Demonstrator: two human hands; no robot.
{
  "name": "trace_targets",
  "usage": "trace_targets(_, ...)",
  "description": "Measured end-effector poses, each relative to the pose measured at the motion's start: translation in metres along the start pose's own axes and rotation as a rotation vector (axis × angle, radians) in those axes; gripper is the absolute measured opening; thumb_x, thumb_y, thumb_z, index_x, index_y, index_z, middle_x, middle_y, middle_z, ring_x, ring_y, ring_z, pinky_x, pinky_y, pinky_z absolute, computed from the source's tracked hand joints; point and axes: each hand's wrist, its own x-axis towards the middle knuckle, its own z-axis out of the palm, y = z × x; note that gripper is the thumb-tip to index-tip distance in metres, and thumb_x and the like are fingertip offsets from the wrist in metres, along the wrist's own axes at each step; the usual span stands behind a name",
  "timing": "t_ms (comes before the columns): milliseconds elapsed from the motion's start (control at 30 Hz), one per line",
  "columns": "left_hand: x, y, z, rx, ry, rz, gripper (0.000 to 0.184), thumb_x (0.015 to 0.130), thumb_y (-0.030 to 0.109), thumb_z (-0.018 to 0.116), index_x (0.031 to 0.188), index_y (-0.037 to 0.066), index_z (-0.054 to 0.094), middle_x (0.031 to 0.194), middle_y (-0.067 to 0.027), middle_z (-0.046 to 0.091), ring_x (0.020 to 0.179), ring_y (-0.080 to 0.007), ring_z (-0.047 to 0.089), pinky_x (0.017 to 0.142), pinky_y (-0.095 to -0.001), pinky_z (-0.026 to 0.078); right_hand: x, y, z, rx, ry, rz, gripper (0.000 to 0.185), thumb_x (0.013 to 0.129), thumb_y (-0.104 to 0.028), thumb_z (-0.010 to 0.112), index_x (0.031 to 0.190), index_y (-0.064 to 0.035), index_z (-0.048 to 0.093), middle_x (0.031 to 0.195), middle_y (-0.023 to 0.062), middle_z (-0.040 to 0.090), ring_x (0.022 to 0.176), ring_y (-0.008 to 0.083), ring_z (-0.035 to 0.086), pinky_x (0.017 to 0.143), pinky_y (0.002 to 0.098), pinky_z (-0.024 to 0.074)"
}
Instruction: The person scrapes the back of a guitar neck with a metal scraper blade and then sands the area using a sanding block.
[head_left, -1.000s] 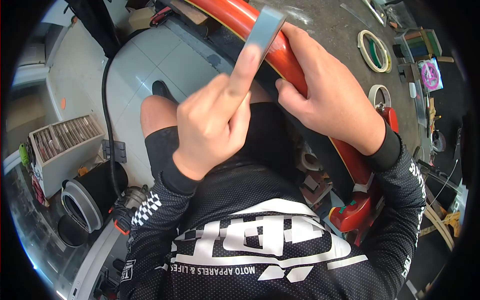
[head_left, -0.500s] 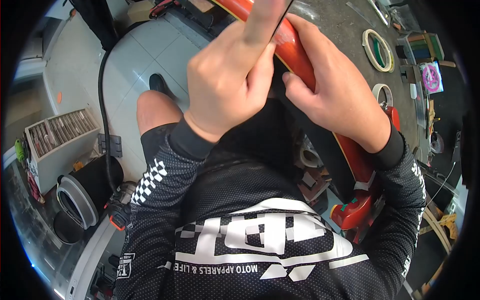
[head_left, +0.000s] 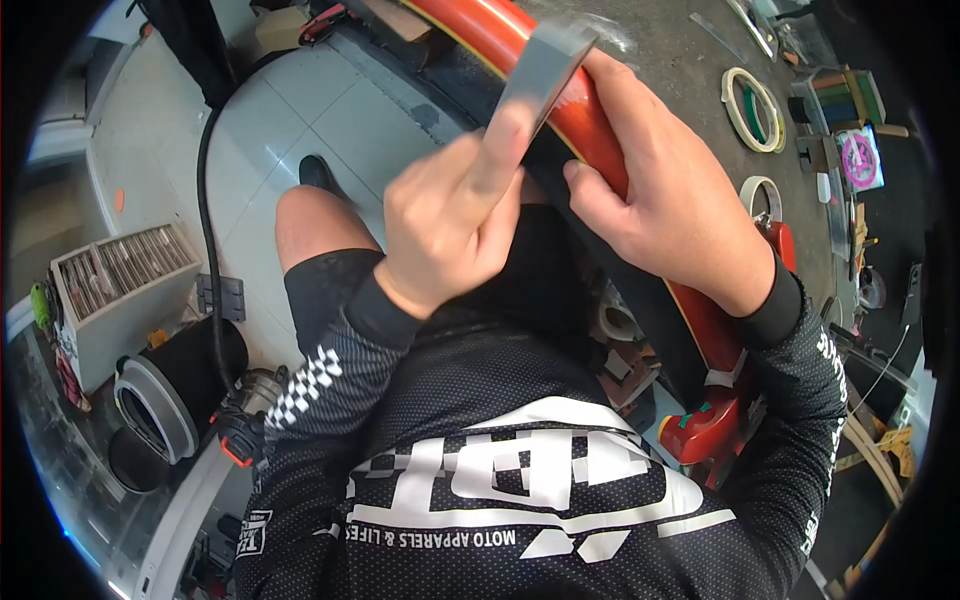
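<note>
A glossy red curved piece with cream edging, like a guitar body (head_left: 602,137), runs from the top of the view down to the right. A pale scuffed patch shows on it near my right fingers. My right hand (head_left: 680,185) is wrapped around its edge, thumb on the near side and fingers over the far side. In my left hand (head_left: 450,215) is a flat grey block (head_left: 548,65) with a dark side, my index finger stretched along it. The block lies across the red surface beside my right fingertips; whether it touches is unclear.
Tape rolls (head_left: 752,110) lie on the grey bench (head_left: 675,70) at the right. To the left stand a white box of sleeves (head_left: 125,275), a black cylinder (head_left: 185,370) and a black hose (head_left: 205,190). A red part with green marks (head_left: 700,425) is at the lower right.
My left hand has drawn down and left towards my body, bringing the grey block's broad face into view. My right hand stays on the red body, which has shifted slightly.
</note>
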Motion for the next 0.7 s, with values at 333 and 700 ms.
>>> trace_targets(333,0.054,-0.007,-0.038,-0.450,0.210,-0.188,0.086,0.106,-0.008,0.052,0.182,-0.004,0.013,0.176,-0.0219,0.048,0.152,-0.0264,0.057,0.126,-0.0363,0.044,0.049,-0.019,-0.002,0.062,-0.071,0.114,0.052,0.115,-0.031,0.067,0.158,-0.0036,0.055,0.131,0.0263,0.074,0.122,0.0439,0.073,0.106,0.0444,0.0563)
trace_targets(700,0.020,-0.021,-0.049,-0.203,0.145,-0.242,0.081,0.105,-0.004,0.063,0.178,-0.010,0.026,0.176,-0.0271,0.048,0.146,-0.0236,0.063,0.119,-0.0314,0.048,0.041,-0.026,-0.001,-0.052,-0.069,0.144,0.056,0.115,-0.023,0.062,0.167,-0.0065,0.049,0.134,0.0237,0.074,0.120,0.0406,0.075,0.106,0.0432,0.0561)
